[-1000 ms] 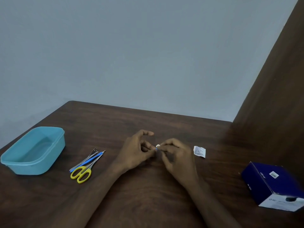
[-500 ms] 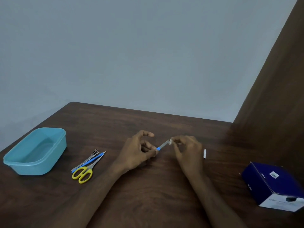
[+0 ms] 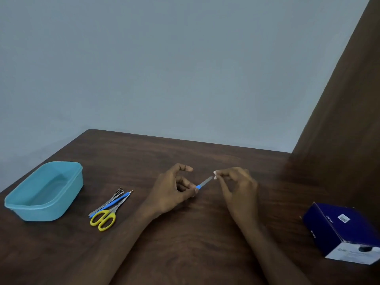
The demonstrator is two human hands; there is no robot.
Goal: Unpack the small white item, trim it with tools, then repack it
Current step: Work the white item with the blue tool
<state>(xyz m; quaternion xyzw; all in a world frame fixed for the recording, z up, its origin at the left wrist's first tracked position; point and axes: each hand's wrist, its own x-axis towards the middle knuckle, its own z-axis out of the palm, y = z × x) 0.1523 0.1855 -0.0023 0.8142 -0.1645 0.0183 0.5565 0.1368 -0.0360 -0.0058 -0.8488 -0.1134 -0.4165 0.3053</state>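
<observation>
My left hand (image 3: 174, 188) grips the blue handle of a thin tool (image 3: 203, 183) whose grey blade points up and right. At the blade's tip my right hand (image 3: 236, 186) pinches the small white item (image 3: 215, 175) between thumb and fingertips. Both hands hover just above the middle of the dark wooden table (image 3: 185, 243). The white packet seen earlier is hidden behind my right hand.
A teal plastic tub (image 3: 44, 191) stands at the left edge. Yellow-handled scissors (image 3: 103, 220) and other thin tools (image 3: 115, 199) lie beside it. A dark blue box (image 3: 341, 233) sits at the right, near a brown wooden panel (image 3: 339, 120).
My right hand has slid right along the blade from my left hand, carrying the white item to the tip and exposing the blade. It now covers the packet.
</observation>
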